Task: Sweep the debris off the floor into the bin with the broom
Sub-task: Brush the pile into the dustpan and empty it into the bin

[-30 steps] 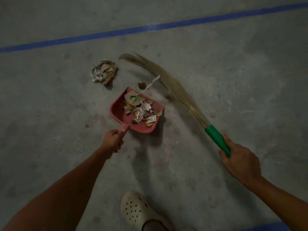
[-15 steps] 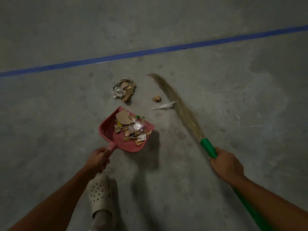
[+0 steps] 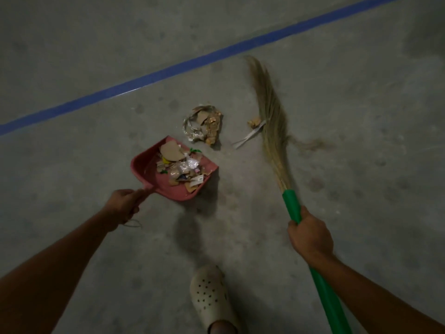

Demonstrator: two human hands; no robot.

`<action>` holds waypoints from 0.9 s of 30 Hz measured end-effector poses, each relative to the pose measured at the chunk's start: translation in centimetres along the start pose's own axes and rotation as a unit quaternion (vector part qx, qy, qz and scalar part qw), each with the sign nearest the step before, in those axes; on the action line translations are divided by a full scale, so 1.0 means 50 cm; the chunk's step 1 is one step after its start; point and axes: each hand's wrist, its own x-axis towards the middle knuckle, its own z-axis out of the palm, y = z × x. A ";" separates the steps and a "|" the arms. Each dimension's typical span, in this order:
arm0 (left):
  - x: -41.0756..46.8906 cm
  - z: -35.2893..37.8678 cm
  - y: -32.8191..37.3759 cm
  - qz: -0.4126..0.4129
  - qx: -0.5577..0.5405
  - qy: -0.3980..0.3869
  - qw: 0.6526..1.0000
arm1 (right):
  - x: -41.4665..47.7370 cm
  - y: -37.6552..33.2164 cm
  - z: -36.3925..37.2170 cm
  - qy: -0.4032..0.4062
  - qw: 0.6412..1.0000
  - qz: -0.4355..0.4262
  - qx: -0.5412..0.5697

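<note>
Debris pile (image 3: 203, 124) between dustpan (image 3: 144, 167), broom (image 3: 273, 121)

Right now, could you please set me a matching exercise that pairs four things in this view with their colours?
Things:
1. dustpan
2. broom handle
3. floor line
4. shoe

Colours:
A. blue
B. cream
C. red
D. green

Pairs: 1-C, 2-D, 3-A, 4-B.

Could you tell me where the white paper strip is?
Head view, right of centre: the white paper strip lies between the debris pile and the broom bristles, its upper end touching them.
</note>
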 end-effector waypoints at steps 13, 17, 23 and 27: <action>0.184 -0.098 0.170 0.070 0.106 -0.037 0.991 | 0.101 -0.221 -0.020 0.003 0.984 -0.161 -0.078; 0.174 -0.063 0.182 0.093 0.098 -0.045 0.990 | 0.067 -0.220 -0.041 -0.014 0.977 -0.187 -0.101; 0.128 0.005 0.147 0.086 0.062 -0.073 0.992 | 0.000 -0.113 -0.047 -0.031 0.979 -0.196 -0.054; 0.090 0.069 0.132 0.070 0.023 -0.095 0.993 | -0.023 -0.013 -0.050 0.013 0.986 -0.163 -0.016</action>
